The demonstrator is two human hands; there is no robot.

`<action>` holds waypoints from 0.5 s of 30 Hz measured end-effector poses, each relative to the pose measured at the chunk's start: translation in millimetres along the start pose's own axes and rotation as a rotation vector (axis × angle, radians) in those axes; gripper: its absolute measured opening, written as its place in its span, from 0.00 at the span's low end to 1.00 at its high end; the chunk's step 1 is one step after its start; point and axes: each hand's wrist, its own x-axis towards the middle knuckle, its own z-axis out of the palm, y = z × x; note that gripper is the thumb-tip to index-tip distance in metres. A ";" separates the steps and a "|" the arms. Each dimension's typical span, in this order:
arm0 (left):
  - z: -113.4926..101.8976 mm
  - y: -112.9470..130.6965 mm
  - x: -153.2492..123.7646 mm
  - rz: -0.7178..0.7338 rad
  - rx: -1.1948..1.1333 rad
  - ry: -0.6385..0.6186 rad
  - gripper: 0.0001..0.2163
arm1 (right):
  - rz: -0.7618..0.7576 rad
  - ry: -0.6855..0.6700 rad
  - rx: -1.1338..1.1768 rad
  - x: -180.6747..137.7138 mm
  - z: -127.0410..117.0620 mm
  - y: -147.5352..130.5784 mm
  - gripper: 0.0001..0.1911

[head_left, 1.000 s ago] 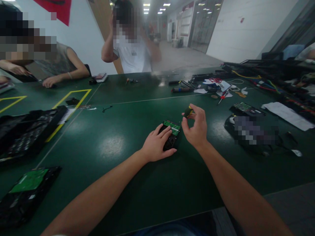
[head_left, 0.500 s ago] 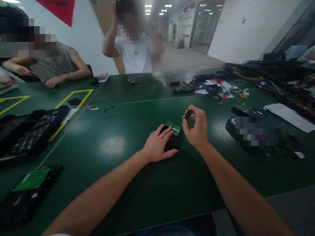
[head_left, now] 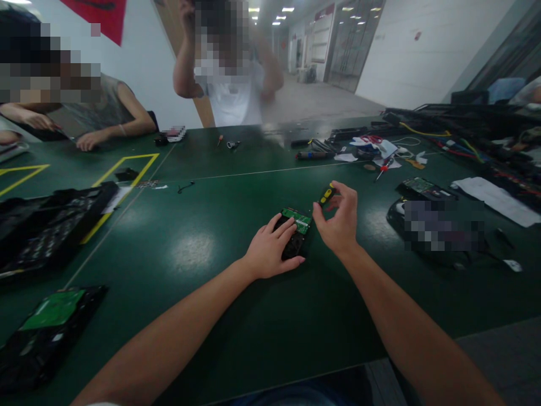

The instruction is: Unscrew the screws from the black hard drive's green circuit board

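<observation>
A small black hard drive (head_left: pixel 296 239) with a green circuit board on top lies on the green table (head_left: pixel 211 248). My left hand (head_left: pixel 270 248) rests flat on it, fingers spread over its left half and holding it down. My right hand (head_left: pixel 338 220) is just right of the drive, its fingers pinched round a yellow-and-black screwdriver (head_left: pixel 325 195). The screwdriver's handle tilts up to the right, and its tip points down at the board's far right corner.
A black tray of parts (head_left: pixel 51 223) and another drive with a green board (head_left: pixel 46 327) lie at the left. More drives (head_left: pixel 422 189), a red screwdriver (head_left: pixel 382 168), papers and cables sit at the right. Two people are across the table.
My right hand has turned the screwdriver handle slightly, which now leans more to the right. My left hand has stayed on the drive. The standing person opposite has raised both arms.
</observation>
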 end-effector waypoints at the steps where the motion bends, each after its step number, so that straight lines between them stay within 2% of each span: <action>1: 0.0 0.0 0.0 -0.001 -0.003 0.000 0.44 | 0.007 0.002 -0.002 -0.1 -0.2 0.0 0.35; 9: 1.6 0.2 -0.1 -0.001 -0.001 0.005 0.43 | -0.009 -0.039 0.032 -0.2 -1.7 -1.8 0.37; 15: 0.8 0.3 -0.2 0.005 0.001 0.009 0.44 | -0.021 -0.022 0.063 -2.0 0.1 -1.9 0.36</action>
